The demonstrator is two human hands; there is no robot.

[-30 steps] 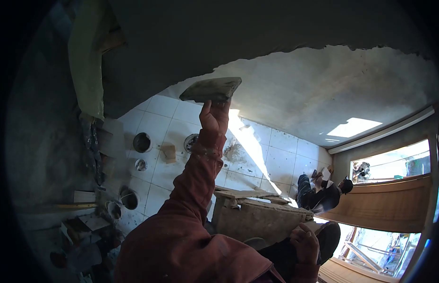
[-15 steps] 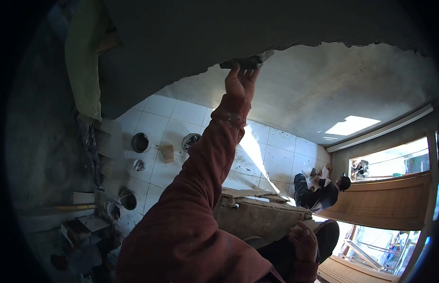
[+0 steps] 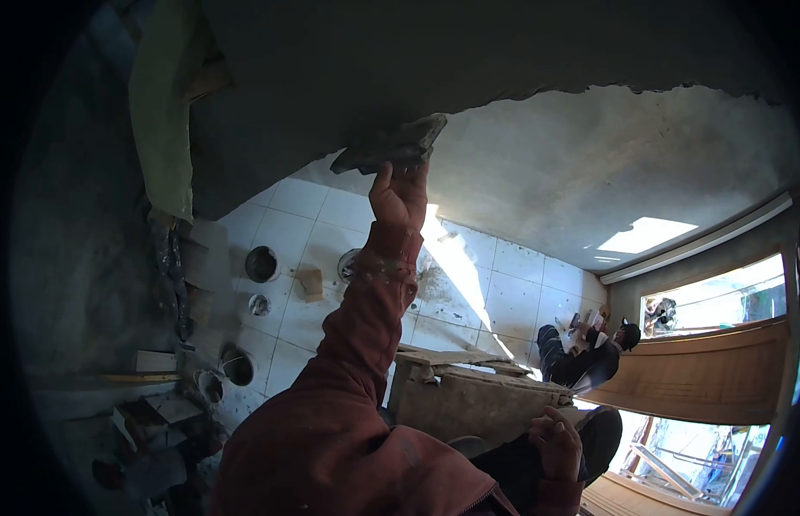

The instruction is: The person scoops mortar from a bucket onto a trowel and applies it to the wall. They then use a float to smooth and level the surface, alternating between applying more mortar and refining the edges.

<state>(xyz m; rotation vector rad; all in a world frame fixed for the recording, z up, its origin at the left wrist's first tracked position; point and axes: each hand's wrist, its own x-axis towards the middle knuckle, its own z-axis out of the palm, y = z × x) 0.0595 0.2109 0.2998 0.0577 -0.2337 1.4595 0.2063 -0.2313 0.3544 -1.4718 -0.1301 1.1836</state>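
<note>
My left hand [image 3: 398,196], at the end of a raised red sleeve, grips a plastering float [image 3: 387,148] caked with grey mortar. The float lies against wet dark-grey plaster [image 3: 331,86], at the ragged edge where it meets the paler wall surface [image 3: 538,155]. My fingers wrap its back side and are partly hidden. Low in the view, my right hand [image 3: 555,443] sits close to my dark trousers with its fingers curled in; nothing shows in it.
Below stands a worn wooden platform [image 3: 477,404]. Buckets [image 3: 261,264] and a brown scrap [image 3: 310,285] are on the white tiled floor [image 3: 288,211]. A person [image 3: 589,357] crouches at the right near a wooden panel [image 3: 701,370]. A pale-green sheet [image 3: 163,120] hangs at left.
My left hand and the float have moved left and lower in the view, along the plaster edge. My right hand stays nearly in place. The crouching person's arm has shifted.
</note>
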